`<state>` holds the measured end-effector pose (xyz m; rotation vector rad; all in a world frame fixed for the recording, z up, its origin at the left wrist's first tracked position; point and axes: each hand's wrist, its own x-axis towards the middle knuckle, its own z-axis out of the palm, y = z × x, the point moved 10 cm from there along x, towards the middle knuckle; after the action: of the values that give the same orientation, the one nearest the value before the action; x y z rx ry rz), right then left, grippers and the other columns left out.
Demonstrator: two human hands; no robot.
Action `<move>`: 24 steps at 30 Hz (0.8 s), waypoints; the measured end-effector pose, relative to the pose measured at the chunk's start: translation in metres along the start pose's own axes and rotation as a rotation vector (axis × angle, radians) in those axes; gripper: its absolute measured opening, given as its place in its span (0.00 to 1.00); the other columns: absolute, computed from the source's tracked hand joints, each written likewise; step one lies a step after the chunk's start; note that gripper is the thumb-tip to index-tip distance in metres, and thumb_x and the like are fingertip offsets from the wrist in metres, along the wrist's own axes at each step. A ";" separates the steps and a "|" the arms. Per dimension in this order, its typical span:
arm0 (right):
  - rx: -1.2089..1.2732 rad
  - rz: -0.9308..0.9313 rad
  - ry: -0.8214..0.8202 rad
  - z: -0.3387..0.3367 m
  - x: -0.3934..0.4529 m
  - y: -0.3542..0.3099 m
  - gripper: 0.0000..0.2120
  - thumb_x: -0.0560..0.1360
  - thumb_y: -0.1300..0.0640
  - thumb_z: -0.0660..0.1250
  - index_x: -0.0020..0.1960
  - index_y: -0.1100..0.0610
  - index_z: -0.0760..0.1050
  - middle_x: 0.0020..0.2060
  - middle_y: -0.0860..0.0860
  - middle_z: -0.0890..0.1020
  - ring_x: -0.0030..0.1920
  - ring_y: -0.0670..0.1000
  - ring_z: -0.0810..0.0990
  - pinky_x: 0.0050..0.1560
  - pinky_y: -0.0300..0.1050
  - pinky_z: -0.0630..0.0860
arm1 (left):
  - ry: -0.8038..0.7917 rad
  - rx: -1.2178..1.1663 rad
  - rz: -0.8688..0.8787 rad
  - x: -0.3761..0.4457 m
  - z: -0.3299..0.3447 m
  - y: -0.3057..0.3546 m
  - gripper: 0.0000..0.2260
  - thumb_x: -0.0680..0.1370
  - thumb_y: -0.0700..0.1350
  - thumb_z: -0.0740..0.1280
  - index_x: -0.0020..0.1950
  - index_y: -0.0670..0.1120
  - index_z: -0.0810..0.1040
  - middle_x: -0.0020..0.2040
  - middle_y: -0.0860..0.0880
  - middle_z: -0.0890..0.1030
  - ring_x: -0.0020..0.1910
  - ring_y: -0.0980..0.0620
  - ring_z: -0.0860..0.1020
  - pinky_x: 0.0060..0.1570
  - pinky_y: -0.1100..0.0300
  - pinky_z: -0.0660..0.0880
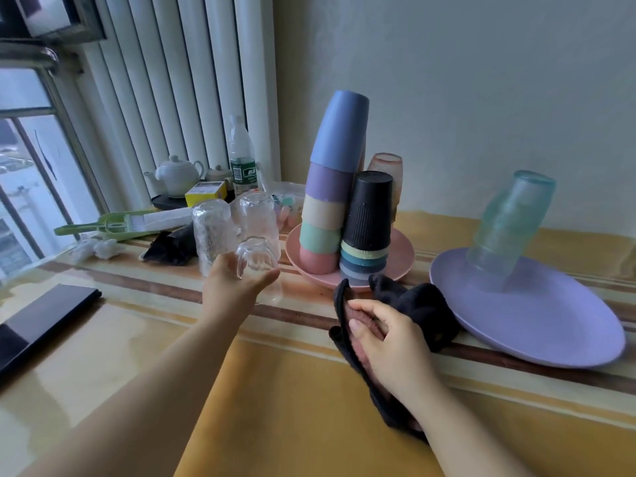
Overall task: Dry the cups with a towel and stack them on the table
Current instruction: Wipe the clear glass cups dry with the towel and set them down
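Observation:
My left hand (231,285) grips a small clear glass cup (257,258), upside down, just above the table. Behind it stand two taller clear glasses (214,232) (258,215), also inverted. My right hand (389,339) holds a dark towel (418,306) that lies bunched on the table. A leaning stack of coloured plastic cups (330,187) and a shorter stack topped by a black cup (370,215) sit on a pink plate (402,256). Inverted teal glasses (509,225) are stacked on a purple plate (550,318).
A water bottle (242,156), white teapot (177,175), yellow box (205,193) and green tool (103,224) crowd the back left by the radiator. A black flat object (41,325) lies at the left edge. An orange-tinted glass (387,170) stands behind the stacks.

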<state>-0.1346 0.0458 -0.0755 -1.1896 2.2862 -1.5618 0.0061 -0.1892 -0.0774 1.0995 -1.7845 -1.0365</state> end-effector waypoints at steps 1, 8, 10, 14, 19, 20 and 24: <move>-0.001 -0.001 -0.002 0.000 0.000 0.000 0.11 0.75 0.60 0.68 0.54 0.47 0.78 0.47 0.33 0.79 0.53 0.31 0.76 0.51 0.21 0.67 | 0.005 0.013 0.005 0.001 0.001 0.001 0.24 0.66 0.51 0.79 0.55 0.43 0.74 0.50 0.49 0.77 0.52 0.46 0.77 0.52 0.51 0.73; -0.003 0.005 -0.005 0.000 0.001 0.003 0.12 0.75 0.60 0.68 0.55 0.47 0.79 0.48 0.34 0.79 0.53 0.29 0.75 0.52 0.20 0.66 | 0.006 0.079 -0.012 0.010 0.013 -0.002 0.32 0.65 0.53 0.80 0.62 0.40 0.73 0.56 0.42 0.78 0.55 0.42 0.76 0.53 0.51 0.73; -0.016 0.002 0.001 0.000 0.002 0.002 0.12 0.75 0.59 0.68 0.57 0.48 0.79 0.50 0.36 0.80 0.53 0.30 0.76 0.52 0.19 0.65 | 0.012 0.113 -0.026 0.007 0.014 -0.001 0.35 0.66 0.53 0.79 0.66 0.40 0.71 0.63 0.39 0.73 0.61 0.41 0.72 0.59 0.52 0.69; -0.093 -0.040 -0.010 0.000 0.001 -0.008 0.14 0.75 0.58 0.67 0.61 0.52 0.78 0.53 0.41 0.79 0.54 0.35 0.74 0.52 0.17 0.61 | 0.091 0.112 -0.006 -0.015 0.004 0.008 0.37 0.69 0.51 0.77 0.71 0.39 0.64 0.70 0.38 0.62 0.72 0.41 0.60 0.70 0.51 0.59; -0.250 -0.055 -0.013 -0.008 0.000 -0.016 0.18 0.74 0.59 0.66 0.64 0.52 0.76 0.57 0.50 0.79 0.57 0.45 0.76 0.49 0.16 0.58 | 0.011 0.104 0.413 -0.072 0.020 0.067 0.13 0.75 0.40 0.71 0.56 0.45 0.70 0.50 0.49 0.75 0.47 0.51 0.76 0.43 0.60 0.69; -0.268 -0.045 0.001 -0.013 0.001 -0.016 0.18 0.74 0.58 0.66 0.64 0.51 0.76 0.56 0.50 0.78 0.56 0.46 0.76 0.48 0.16 0.59 | -0.098 0.109 0.496 -0.085 0.035 0.079 0.11 0.75 0.39 0.70 0.51 0.48 0.70 0.45 0.53 0.75 0.43 0.56 0.75 0.38 0.63 0.68; -0.335 -0.008 -0.012 -0.024 0.000 -0.014 0.12 0.76 0.55 0.64 0.58 0.51 0.79 0.51 0.49 0.72 0.49 0.48 0.76 0.53 0.33 0.71 | -0.416 0.192 0.732 -0.128 0.092 0.110 0.04 0.76 0.46 0.67 0.48 0.55 0.75 0.44 0.63 0.75 0.48 0.63 0.73 0.45 0.72 0.69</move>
<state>-0.1395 0.0611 -0.0526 -1.2722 2.6103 -1.1994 -0.0675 -0.0172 -0.0352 0.2583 -2.3893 -0.6683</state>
